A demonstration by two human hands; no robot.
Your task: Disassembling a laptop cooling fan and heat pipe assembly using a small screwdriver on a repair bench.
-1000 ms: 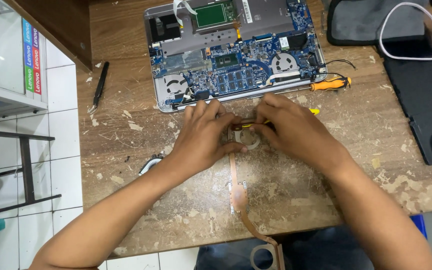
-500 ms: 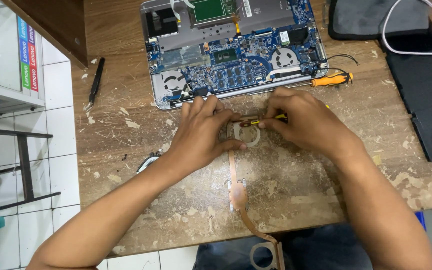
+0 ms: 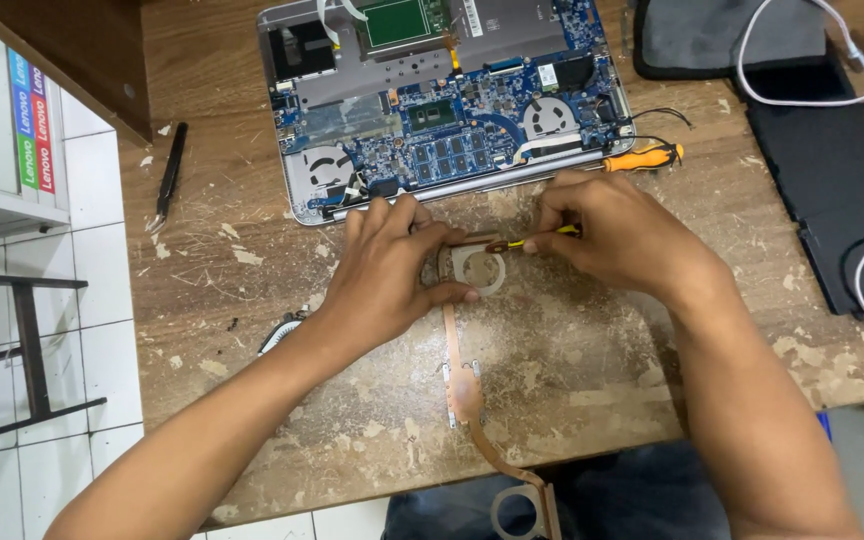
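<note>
Head view, looking down on a worn wooden workbench (image 3: 252, 250). Left hand (image 3: 382, 275) pressed over the upper fan ring of a copper heat pipe assembly (image 3: 462, 380), fingers curled round the ring's rim, gripping it against the bench. Right hand (image 3: 607, 235) clenched round a thin yellow-handled screwdriver (image 3: 532, 241), tip aimed at the ring. Heat pipe running down from the ring to the bench's near edge. Just above both hands, an opened laptop (image 3: 452, 110), blue board exposed. Orange screwdriver (image 3: 642, 157) beside the laptop; black tweezers (image 3: 167, 180) well left; black panel (image 3: 832, 180) far right.
</note>
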